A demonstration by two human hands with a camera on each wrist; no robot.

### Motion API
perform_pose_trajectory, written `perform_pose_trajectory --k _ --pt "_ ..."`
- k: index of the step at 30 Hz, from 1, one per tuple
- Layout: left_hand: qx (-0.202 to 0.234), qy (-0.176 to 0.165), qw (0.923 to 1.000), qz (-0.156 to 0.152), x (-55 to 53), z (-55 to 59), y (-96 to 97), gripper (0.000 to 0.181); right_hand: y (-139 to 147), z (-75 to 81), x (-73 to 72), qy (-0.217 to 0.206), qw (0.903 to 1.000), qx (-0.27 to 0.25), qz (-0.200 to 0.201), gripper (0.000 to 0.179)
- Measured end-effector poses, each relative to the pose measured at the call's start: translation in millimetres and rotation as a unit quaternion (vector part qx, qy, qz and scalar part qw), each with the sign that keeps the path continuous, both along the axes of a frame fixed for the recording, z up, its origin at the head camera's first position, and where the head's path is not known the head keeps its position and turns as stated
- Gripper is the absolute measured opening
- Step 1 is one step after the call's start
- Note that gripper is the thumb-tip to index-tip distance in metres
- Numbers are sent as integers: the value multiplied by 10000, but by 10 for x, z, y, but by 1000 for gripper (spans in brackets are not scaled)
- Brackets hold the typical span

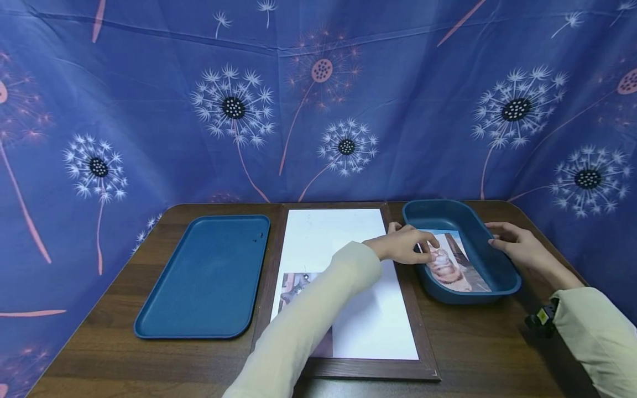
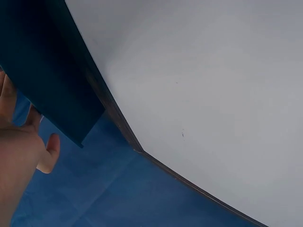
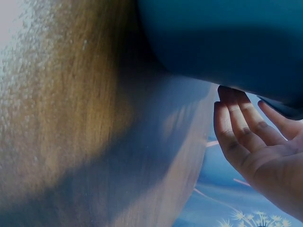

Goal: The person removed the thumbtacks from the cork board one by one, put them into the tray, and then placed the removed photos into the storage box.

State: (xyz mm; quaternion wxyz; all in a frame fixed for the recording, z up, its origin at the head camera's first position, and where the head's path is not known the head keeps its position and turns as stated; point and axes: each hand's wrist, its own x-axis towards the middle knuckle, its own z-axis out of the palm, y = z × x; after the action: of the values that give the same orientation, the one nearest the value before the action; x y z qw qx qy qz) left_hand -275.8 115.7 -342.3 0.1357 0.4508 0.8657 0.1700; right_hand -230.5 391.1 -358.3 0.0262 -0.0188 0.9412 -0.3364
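Note:
My left hand [image 1: 403, 245] reaches over the left rim of a deep blue basin [image 1: 490, 265]. Its fingertips touch a photo piece of a light orange cat [image 1: 445, 271] lying inside, with a visible gap between index finger and thumb. A second photo piece with a brown trunk [image 1: 465, 257] lies beside or under it. My right hand [image 1: 520, 251] holds the basin's right rim, thumb at the top edge and fingers [image 3: 246, 125] against the outer wall. In the left wrist view, the left hand [image 2: 21, 137] is beside the basin wall, its fingertips partly hidden.
A framed white board [image 1: 368, 326] stands between the basin and a flat blue tray [image 1: 199, 282]. Photo pieces [image 1: 293, 284] lie on its lower left, partly covered by the left sleeve [image 1: 308, 320]. A dandelion-patterned blue cloth [image 1: 278, 110] hangs behind the wooden table [image 1: 99, 354].

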Motion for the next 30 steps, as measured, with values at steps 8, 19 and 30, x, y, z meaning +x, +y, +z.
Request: perform_pose_trajectory --k 8,19,30 --pt "557 -164 9983 -10 -45 48 -64 33 2 7 -1 -55 9999 68 -57 47" --pt "831 -103 9965 34 -101 95 -301 35 -15 33 -30 -119 9998 14 -176 47" --pt "709 -185 9970 265 -128 32 -676 39 -50 58 12 7 9998 129 118 50"
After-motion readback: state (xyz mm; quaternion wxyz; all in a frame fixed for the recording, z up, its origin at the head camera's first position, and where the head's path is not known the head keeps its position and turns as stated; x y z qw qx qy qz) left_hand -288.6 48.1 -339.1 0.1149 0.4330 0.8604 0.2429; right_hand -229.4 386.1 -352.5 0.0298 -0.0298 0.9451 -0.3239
